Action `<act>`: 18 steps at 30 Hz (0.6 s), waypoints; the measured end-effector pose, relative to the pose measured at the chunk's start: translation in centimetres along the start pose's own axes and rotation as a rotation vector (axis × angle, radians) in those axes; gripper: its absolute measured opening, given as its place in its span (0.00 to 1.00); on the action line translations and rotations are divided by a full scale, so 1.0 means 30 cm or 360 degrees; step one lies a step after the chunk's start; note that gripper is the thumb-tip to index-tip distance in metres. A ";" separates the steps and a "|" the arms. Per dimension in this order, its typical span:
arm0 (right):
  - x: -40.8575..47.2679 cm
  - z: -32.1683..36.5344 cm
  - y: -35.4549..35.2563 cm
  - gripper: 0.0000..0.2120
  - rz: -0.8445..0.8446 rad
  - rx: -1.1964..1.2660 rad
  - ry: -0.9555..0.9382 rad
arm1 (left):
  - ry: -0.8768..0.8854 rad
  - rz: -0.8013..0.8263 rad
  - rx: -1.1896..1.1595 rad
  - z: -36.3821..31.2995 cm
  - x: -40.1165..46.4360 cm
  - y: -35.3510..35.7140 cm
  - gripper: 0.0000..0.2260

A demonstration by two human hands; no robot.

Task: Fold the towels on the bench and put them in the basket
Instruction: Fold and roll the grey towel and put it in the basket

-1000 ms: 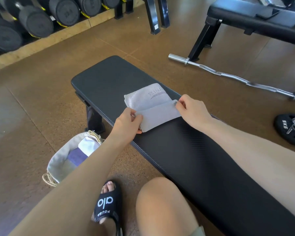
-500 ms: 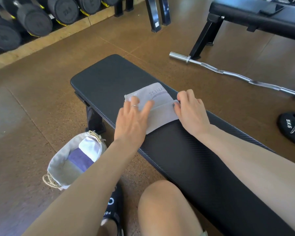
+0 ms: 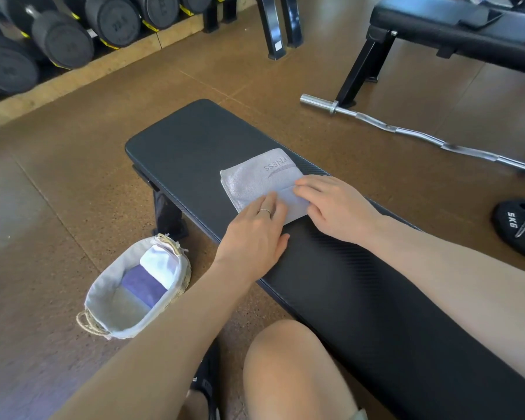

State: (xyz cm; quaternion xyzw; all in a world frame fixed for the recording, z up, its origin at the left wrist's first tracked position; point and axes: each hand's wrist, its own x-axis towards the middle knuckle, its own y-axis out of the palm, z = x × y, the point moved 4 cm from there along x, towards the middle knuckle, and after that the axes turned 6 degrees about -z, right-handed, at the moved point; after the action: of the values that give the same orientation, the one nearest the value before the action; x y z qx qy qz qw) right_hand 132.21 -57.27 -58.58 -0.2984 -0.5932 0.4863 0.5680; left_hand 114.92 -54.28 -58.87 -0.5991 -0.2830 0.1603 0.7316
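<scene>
Stretching across the middle of the view is the black padded counter, with the brown gym floor all around it. Beyond it on the right stands a second bench, and a row of dumbbells lines the far left edge. A curved silver bar lies on the floor to the right, near a black weight plate. Down on the floor just left of the counter sits the basket, cloth-lined, with a white towel and a purple towel folded inside. On the counter itself lies the grey towel, partly folded, printed lettering facing up. Both hands are flat on it: the left hand presses its near edge with straight fingers, a ring showing, and the right hand presses the folded flap, fingers spread, gripping nothing.
</scene>
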 end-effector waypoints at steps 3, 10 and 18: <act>-0.021 -0.011 -0.009 0.22 0.0104 0.0005 0.0031 | 0.0004 0.0060 0.0171 0.007 0.002 0.009 0.26; -0.008 -0.001 -0.056 0.27 0.0333 0.0051 0.0053 | 0.0023 0.0155 0.0236 -0.013 -0.001 -0.013 0.30; -0.077 0.025 -0.053 0.20 0.0245 0.0274 0.0172 | 0.0070 0.0316 -0.0320 0.067 -0.031 -0.082 0.14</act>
State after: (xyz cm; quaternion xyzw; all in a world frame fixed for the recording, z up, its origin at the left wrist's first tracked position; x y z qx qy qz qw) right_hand 132.23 -60.11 -57.92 -0.3188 -0.4933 0.5607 0.5836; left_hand 112.69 -53.80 -56.43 -0.6979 -0.2209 0.1897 0.6543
